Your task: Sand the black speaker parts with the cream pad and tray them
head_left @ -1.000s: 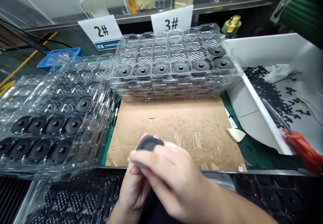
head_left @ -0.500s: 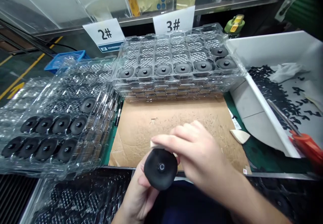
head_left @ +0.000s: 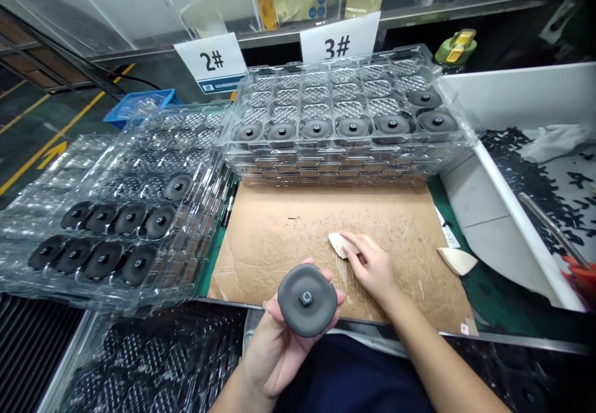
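Observation:
My left hand (head_left: 274,344) holds a round dark grey disc (head_left: 307,299) with a small hub in its middle, face up, just over the near edge of the cardboard sheet (head_left: 288,226). My right hand (head_left: 370,264) rests on the cardboard to the right of the disc, its fingers on a small cream wedge-shaped piece (head_left: 338,244). A second cream wedge (head_left: 459,259) lies off the cardboard's right edge.
Stacked clear blister trays (head_left: 344,152) with a row of discs stand behind the cardboard under the "3#" sign (head_left: 339,43). More trays (head_left: 116,214) with discs lie at the left under "2#" (head_left: 212,62). A white bin (head_left: 493,214) with black scraps and an orange-handled tool (head_left: 582,267) is at the right.
My right hand left the disc and moved forward onto the cardboard with the cream wedge. My left hand turned the disc flat, hub up.

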Tool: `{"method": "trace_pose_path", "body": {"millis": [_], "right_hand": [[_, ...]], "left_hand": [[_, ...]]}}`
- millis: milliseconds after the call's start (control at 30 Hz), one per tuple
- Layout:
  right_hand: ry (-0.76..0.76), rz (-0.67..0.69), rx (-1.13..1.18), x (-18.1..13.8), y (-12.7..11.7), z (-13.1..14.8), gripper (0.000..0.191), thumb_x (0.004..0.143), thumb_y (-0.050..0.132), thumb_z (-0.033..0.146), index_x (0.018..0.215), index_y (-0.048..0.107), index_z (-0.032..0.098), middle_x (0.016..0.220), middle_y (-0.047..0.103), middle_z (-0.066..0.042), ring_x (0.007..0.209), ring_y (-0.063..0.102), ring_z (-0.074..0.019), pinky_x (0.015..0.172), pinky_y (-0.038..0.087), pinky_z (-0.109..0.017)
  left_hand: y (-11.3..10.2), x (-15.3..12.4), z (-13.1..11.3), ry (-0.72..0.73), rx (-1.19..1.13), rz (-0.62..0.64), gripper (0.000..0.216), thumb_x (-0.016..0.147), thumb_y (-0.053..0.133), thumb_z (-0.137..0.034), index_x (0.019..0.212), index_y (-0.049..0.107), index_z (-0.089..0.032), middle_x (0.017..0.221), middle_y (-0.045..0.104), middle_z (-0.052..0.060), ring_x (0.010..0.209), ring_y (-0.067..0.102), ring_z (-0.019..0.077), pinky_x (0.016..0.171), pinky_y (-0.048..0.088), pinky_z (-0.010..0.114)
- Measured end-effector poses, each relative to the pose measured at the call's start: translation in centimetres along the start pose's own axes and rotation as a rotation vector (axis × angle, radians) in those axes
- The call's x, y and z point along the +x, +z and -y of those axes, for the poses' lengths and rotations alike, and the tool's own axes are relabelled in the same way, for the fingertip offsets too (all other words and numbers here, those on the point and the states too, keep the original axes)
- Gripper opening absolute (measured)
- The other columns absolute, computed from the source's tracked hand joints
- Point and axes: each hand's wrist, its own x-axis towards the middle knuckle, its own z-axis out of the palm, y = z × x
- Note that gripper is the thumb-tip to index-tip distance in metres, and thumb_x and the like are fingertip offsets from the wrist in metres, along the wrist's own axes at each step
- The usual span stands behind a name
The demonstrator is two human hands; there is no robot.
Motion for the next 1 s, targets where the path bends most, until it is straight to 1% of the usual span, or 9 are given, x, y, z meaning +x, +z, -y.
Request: {"method": "trace_pose_path", "body": {"millis": [100, 233, 333, 400, 467, 533, 600, 800, 1000], "right_hand": [[-0.012, -0.025, -0.049, -1.1, 0.9, -0.6, 0.031, 0.090, 0.040, 0.024, 0.116, 0.056, 0.019, 0.101, 0.060, -0.008, 0.090, 0.057, -0.0204, 0.077, 0.046, -0.032], [-0.033, -0.043, -0.102, -1.2, 0.9, -0.2, 0.031, 0.091, 0.039, 0.025, 0.117, 0.055, 0.019, 0.100, 0.060, -0.007, 0.087, 0.057, -0.0194, 0.076, 0.046, -0.031], [-0.042, -0.083, -0.175, -1.1, 1.0, -0.2, 0.033, 0.089, 0.043, 0.025, 0.120, 0.054, 0.019, 0.105, 0.058, -0.010, 0.096, 0.051, -0.0252, 0.087, 0.040, -0.042], [-0.029, -0.131, -0.225, -1.3, 1.3, -0.1, 0.037, 0.087, 0.045, 0.024, 0.124, 0.052, 0.019, 0.115, 0.052, -0.013, 0.108, 0.042, -0.0320, 0.093, 0.029, -0.053], [-0.012, -0.174, -0.245, -1.6, 1.6, 0.2, 0.040, 0.087, 0.044, 0.022, 0.127, 0.048, 0.018, 0.123, 0.046, -0.016, 0.115, 0.034, -0.0354, 0.093, 0.024, -0.059], [-0.017, -0.184, -0.228, -2.1, 1.7, 0.8, 0.041, 0.087, 0.043, 0.020, 0.128, 0.046, 0.018, 0.124, 0.045, -0.016, 0.115, 0.033, -0.0344, 0.093, 0.025, -0.058], [-0.049, -0.155, -0.179, -2.9, 1.4, 1.8, 0.041, 0.087, 0.043, 0.019, 0.127, 0.044, 0.019, 0.120, 0.048, -0.013, 0.112, 0.039, -0.0306, 0.093, 0.030, -0.053], [-0.163, -0.022, 0.011, -5.2, -0.7, 5.1, 0.038, 0.088, 0.041, 0.014, 0.125, 0.043, 0.022, 0.099, 0.058, -0.005, 0.096, 0.052, -0.0201, 0.086, 0.041, -0.039], [-0.319, 0.103, 0.053, -5.9, -1.9, 7.8, 0.040, 0.089, 0.047, 0.014, 0.128, 0.044, 0.026, 0.108, 0.054, -0.005, 0.100, 0.049, -0.0194, 0.085, 0.040, -0.037]], "left_hand": [[-0.1, 0.2, 0.3, -0.012, -0.023, 0.007, 0.048, 0.071, 0.059, -0.047, 0.114, 0.060, -0.025, 0.117, 0.063, 0.004, 0.108, 0.057, 0.0268, 0.093, 0.046, 0.032], [0.3, 0.0, 0.3, -0.043, -0.038, -0.084, 0.051, 0.076, 0.049, -0.056, 0.111, 0.062, -0.021, 0.109, 0.066, 0.005, 0.105, 0.059, 0.0279, 0.091, 0.047, 0.033], [0.4, -0.2, 0.1, 0.003, 0.043, -0.165, 0.049, 0.082, 0.041, -0.056, 0.119, 0.053, -0.027, 0.105, 0.067, 0.004, 0.092, 0.065, 0.0238, 0.076, 0.052, 0.028], [0.0, -0.2, 0.0, 0.166, 0.244, -0.200, 0.053, 0.082, 0.043, -0.054, 0.131, 0.035, -0.034, 0.108, 0.063, 0.004, 0.085, 0.066, 0.0211, 0.070, 0.053, 0.028], [-0.6, -0.1, -0.2, 0.409, 0.644, -0.220, 0.074, 0.079, 0.057, -0.043, 0.138, 0.012, -0.037, 0.114, 0.058, 0.005, 0.093, 0.063, 0.0215, 0.081, 0.049, 0.033], [-1.4, 0.1, -0.5, 0.630, 1.099, -0.223, 0.098, 0.072, 0.069, -0.023, 0.139, -0.003, -0.034, 0.117, 0.054, 0.007, 0.106, 0.054, 0.0223, 0.097, 0.038, 0.038], [-1.9, 0.1, -0.7, 0.736, 1.379, -0.196, 0.107, 0.067, 0.070, -0.007, 0.138, -0.007, -0.031, 0.117, 0.053, 0.008, 0.112, 0.049, 0.0223, 0.102, 0.030, 0.041], [-1.9, -0.6, -0.8, 0.771, 1.351, -0.131, 0.101, 0.064, 0.068, 0.002, 0.136, 0.005, -0.030, 0.119, 0.055, 0.009, 0.111, 0.050, 0.0226, 0.100, 0.031, 0.043], [-1.8, -2.1, -0.5, 0.777, 1.454, -0.095, 0.103, 0.067, 0.067, -0.002, 0.138, 0.000, -0.036, 0.121, 0.052, 0.008, 0.113, 0.048, 0.0227, 0.100, 0.032, 0.043]]}}
